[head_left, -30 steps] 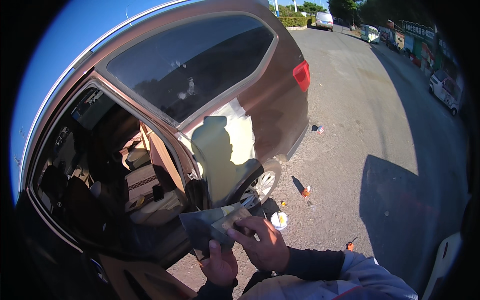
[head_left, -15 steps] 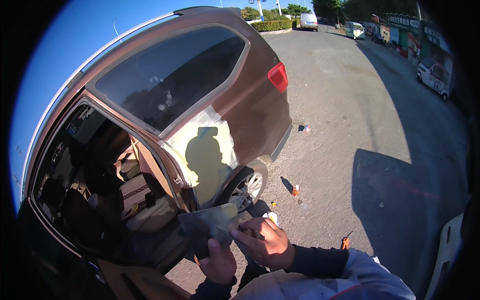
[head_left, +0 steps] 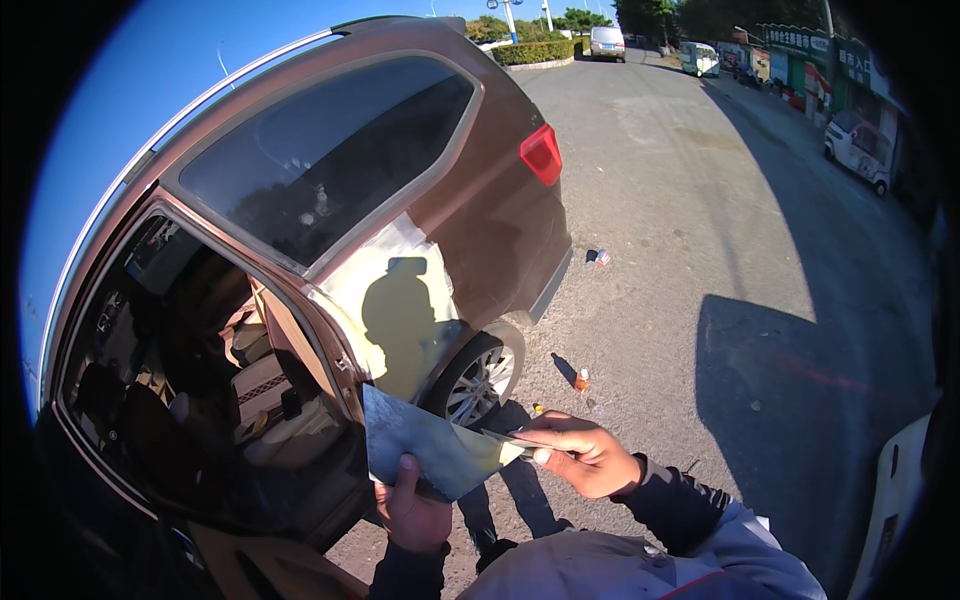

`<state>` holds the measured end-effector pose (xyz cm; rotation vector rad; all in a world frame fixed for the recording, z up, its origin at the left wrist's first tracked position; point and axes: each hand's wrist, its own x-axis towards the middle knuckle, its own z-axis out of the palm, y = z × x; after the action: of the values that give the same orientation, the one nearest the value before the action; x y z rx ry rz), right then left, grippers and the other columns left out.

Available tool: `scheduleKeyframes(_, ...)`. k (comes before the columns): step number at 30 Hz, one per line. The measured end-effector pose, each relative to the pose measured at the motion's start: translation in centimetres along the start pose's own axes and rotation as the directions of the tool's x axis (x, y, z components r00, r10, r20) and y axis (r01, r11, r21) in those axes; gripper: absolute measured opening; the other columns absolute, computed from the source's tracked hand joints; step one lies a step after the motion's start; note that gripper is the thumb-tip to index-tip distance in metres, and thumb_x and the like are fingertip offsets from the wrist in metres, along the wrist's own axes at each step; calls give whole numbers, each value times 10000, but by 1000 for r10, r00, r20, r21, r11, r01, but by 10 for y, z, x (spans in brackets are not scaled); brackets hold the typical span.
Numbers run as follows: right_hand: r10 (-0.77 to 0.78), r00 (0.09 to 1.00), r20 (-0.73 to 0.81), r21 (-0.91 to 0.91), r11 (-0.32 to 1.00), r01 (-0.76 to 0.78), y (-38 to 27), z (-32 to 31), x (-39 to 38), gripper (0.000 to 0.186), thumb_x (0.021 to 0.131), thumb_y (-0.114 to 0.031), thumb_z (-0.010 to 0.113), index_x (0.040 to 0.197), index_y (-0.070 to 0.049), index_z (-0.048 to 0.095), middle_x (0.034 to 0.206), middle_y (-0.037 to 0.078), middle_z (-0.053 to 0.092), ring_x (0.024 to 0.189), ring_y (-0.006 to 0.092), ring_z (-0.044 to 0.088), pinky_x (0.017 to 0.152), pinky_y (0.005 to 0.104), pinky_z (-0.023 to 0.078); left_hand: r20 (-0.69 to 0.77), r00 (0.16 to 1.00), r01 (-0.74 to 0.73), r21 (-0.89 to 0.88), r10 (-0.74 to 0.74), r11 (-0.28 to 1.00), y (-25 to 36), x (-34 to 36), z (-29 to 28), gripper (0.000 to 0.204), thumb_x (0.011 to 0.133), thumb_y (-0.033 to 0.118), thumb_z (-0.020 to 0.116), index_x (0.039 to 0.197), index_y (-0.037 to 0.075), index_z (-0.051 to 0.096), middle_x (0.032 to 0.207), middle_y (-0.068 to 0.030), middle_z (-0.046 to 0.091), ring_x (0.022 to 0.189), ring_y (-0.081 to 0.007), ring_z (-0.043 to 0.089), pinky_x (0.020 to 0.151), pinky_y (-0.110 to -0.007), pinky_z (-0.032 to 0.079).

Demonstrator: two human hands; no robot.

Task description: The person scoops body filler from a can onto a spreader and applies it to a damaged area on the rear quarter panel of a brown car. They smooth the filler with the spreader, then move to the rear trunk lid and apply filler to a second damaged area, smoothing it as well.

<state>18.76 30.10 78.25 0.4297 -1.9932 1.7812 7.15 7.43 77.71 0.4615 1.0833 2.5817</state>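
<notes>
Lower centre: left hand [head_left: 414, 514] grips a flat, smeared grey plate [head_left: 425, 445], straight-edged. Right hand [head_left: 588, 458] pinches a thin spreader [head_left: 524, 440] at the plate's right corner, beside pale-yellow paste [head_left: 510, 454]. Mid-frame: matte cream patch [head_left: 385, 300] on glossy brown car [head_left: 485, 245].

Right hand [head_left: 590, 462]'s slid rightward in the lower middle, scraper [head_left: 504, 437] now edge-on at the flat plate [head_left: 425, 445]'s right end. Plate's gone brighter and bluish, car [head_left: 490, 180]'s shifted left in frame.

Pale lettering [head_left: 790, 38] on a dark green roadside shop signboard [head_left: 803, 47]
</notes>
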Motion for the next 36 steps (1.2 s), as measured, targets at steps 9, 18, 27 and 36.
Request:
scheduleKeyframes(9,-346,924,-160,-695,705,144,-1,47,2,618,776,37,723,1370,-128,682,1165,105,593,964,263,632,837,345,554,160,945,-302,86,286,950,-28,-6,20,522,1068,138,581,1554,62,407,1514,-116,530,1372,-271,537,1145,-483,454)
scheduleKeyframes(18,-403,857,-320,-724,687,53,-12,38,-4,538,775,44,716,1280,-141,743,1137,82,610,934,266,631,779,348,565,240,903,-392,119,356,912,-34,-4,32,513,1072,216,587,1532,59,425,1481,-121,535,1335,-282,551,1119,-467,462)
scheduleKeyframes(27,-511,803,-308,-770,629,105,-16,34,-9,600,744,39,783,1309,-155,724,1162,87,616,936,269,641,804,358,562,306,876,-425,123,374,897,-34,0,36,522,1054,210,624,1515,37,450,1457,-125,559,1326,-286,556,1115,-455,462)
scheduleKeyframes(36,-380,892,-246,-689,715,115,-20,24,-20,524,834,9,731,1341,-119,701,1160,97,610,980,289,636,859,368,551,183,912,-392,131,366,911,-25,0,31,487,1053,212,631,1489,47,490,1459,-113,569,1315,-256,569,1115,-443,457)
